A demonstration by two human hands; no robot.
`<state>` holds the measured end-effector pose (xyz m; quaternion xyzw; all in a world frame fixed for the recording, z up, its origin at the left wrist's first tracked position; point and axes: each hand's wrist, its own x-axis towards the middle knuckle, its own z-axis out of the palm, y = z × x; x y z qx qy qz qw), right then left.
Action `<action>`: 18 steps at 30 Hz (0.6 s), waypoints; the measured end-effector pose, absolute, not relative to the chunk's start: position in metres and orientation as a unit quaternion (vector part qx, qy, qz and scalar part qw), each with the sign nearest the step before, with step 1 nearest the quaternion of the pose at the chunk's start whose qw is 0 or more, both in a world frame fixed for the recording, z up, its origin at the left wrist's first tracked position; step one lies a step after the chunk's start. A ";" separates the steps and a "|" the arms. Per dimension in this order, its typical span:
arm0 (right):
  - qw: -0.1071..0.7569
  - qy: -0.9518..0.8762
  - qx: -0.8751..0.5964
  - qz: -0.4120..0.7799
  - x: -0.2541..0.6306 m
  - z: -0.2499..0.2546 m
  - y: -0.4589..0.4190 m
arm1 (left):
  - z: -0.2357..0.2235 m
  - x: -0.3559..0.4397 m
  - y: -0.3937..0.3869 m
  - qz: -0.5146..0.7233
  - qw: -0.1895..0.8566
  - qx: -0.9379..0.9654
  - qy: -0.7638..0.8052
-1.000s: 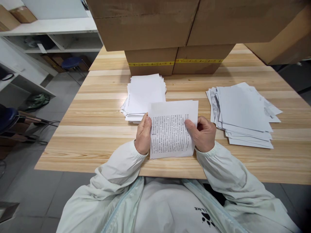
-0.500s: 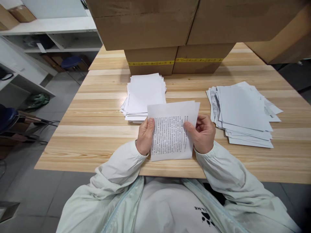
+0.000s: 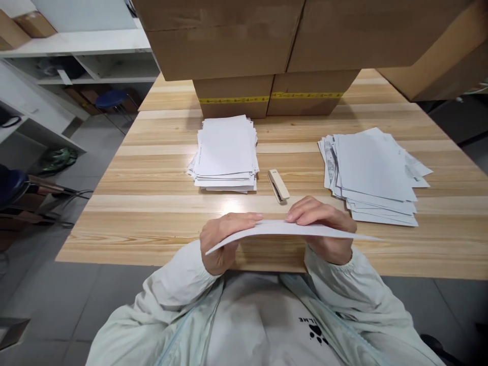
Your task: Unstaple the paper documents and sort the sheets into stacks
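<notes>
Both hands hold a thin set of white sheets [image 3: 290, 231] level above the near edge of the wooden table [image 3: 152, 213], seen almost edge-on. My left hand [image 3: 223, 241] grips the left side with fingers laid over the top. My right hand [image 3: 324, 229] grips the right side the same way. A cream stapler [image 3: 278, 185] lies on the table just beyond the sheets. A neat stack of white paper [image 3: 225, 152] sits behind my left hand. A looser, fanned pile of paper [image 3: 371, 173] lies to the right.
Large cardboard boxes [image 3: 236, 96] with yellow tape stand stacked at the back of the table and overhang it. White shelving [image 3: 76, 56] and a blue stool [image 3: 111, 99] are at the left, over a grey floor.
The sheets were upright with printed text facing me; now they are tipped flat and drawn nearer to my body. The stapler, hidden behind them before, is now visible.
</notes>
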<state>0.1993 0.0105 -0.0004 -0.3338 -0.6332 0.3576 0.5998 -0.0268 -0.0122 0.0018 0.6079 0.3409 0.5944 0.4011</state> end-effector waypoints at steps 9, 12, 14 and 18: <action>0.571 -0.589 -0.507 0.264 0.226 -0.009 -0.029 | -0.001 0.006 -0.031 0.506 0.432 0.622 0.412; 0.472 -0.565 -0.591 0.330 0.252 -0.006 -0.036 | -0.002 0.025 -0.037 0.459 0.580 0.508 0.442; 0.406 -0.549 -0.604 0.410 0.267 -0.011 -0.038 | -0.007 0.035 -0.038 0.412 0.639 0.466 0.452; 0.345 -0.513 -0.622 0.481 0.287 -0.034 -0.042 | -0.022 0.046 -0.035 0.309 0.636 0.525 0.474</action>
